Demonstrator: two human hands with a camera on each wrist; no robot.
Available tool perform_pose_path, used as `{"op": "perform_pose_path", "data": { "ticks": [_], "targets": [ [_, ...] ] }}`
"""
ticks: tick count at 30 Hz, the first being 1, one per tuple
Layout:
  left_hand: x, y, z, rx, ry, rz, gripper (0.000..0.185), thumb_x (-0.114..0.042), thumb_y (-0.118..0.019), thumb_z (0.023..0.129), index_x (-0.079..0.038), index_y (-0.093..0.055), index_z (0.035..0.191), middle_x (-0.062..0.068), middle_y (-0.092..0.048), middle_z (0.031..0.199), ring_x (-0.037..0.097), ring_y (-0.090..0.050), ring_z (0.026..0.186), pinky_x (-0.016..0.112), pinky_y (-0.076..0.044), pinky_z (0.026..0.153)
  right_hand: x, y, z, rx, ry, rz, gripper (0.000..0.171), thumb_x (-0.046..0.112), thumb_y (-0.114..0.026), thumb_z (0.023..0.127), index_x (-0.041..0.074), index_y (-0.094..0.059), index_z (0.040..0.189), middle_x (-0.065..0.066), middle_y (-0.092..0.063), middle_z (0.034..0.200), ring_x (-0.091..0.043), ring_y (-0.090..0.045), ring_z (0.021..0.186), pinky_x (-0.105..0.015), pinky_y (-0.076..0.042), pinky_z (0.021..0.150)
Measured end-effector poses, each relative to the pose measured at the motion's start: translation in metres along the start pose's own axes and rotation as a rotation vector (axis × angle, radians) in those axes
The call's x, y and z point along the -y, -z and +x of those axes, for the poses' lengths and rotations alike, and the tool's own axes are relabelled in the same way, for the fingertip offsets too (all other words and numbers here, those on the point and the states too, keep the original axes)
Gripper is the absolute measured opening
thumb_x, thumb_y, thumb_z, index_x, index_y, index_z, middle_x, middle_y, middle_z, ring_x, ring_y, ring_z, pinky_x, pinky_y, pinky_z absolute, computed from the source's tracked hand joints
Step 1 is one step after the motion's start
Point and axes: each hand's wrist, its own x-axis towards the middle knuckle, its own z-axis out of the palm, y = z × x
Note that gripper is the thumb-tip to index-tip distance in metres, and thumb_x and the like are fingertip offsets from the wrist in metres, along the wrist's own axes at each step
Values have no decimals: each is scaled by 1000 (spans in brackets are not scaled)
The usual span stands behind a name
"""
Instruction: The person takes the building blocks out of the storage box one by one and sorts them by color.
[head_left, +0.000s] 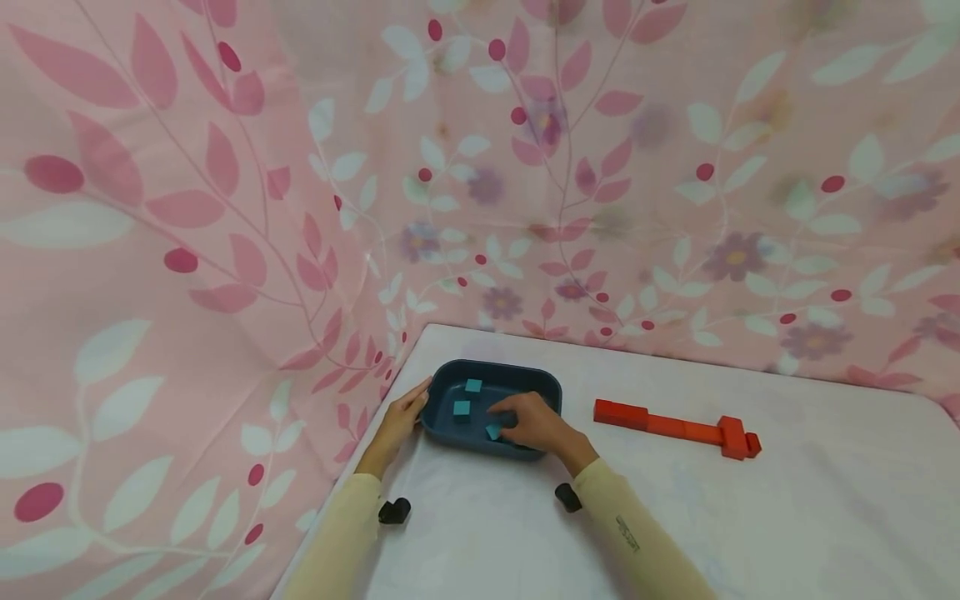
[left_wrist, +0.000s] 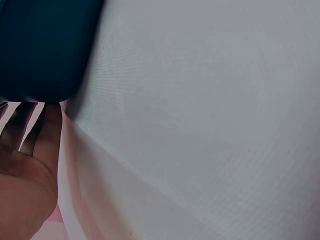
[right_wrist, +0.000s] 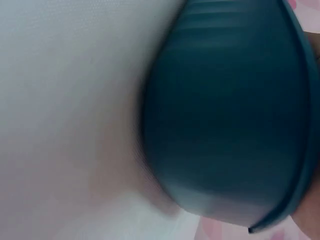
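Observation:
A dark blue tray point(head_left: 480, 447) with low walls stands on the white table; several light-blue blocks lie in it. Two of the blocks are a block point(head_left: 473, 385) near the back wall and a block point(head_left: 461, 409) at the middle. My left hand point(head_left: 397, 427) rests with fairly straight fingers against the tray's left end; the left wrist view shows its fingers point(left_wrist: 49, 130) touching the tray's outside. My right hand point(head_left: 534, 421) reaches over the front right wall, fingers bent and apart, thumb tip beside a tilted light-blue block point(head_left: 492, 432). The right wrist view is blurred; the tray's wall point(right_wrist: 225, 115) hides most of that hand.
Right of the tray lies a long red piece made of joined blocks point(head_left: 678, 427), with a crosspiece near its right end. Pink flowered cloth point(head_left: 555, 208) hangs behind and to the left of the white table point(head_left: 480, 533). Dark camera mounts point(head_left: 567, 497) sit by the wrists.

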Motion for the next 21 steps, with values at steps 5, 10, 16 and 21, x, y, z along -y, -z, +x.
{"op": "perform_pose_path", "data": {
  "ticks": [5, 10, 16, 21],
  "targets": [
    [4, -3, 1, -6, -1, -4, 43, -38, -52, 101, -33, -50, 143, 0, -41, 151, 21, -42, 132, 37, -45, 94, -1, -5, 4, 62, -53, -8, 35, 8, -77, 84, 8, -72, 118, 0, -68, 116, -18, -57, 100, -33, -53, 85],
    [5, -3, 0, -14, -5, -4, 42, -37, -52, 101, -34, -51, 142, 0, -41, 151, 21, -41, 133, 42, -43, 99, -2, -8, 6, 87, -40, -39, 35, 10, -79, 82, 8, -73, 116, 1, -69, 114, -15, -58, 100, -30, -52, 86],
    [3, -2, 0, -10, -9, 3, 43, -39, -51, 101, -33, -50, 144, 2, -40, 152, 23, -40, 134, 45, -42, 101, -1, -8, 7, 98, -33, -49, 31, 9, -78, 82, 9, -74, 113, 1, -70, 111, -15, -58, 100, -31, -53, 85],
    [0, -1, -2, -7, -13, -11, 42, -36, -50, 102, -31, -50, 144, 2, -39, 152, 24, -39, 136, 48, -40, 104, -1, -8, 8, 100, -16, -63, 30, 9, -77, 84, 9, -74, 114, 0, -70, 112, -15, -59, 103, -33, -52, 88]
  ]
}}
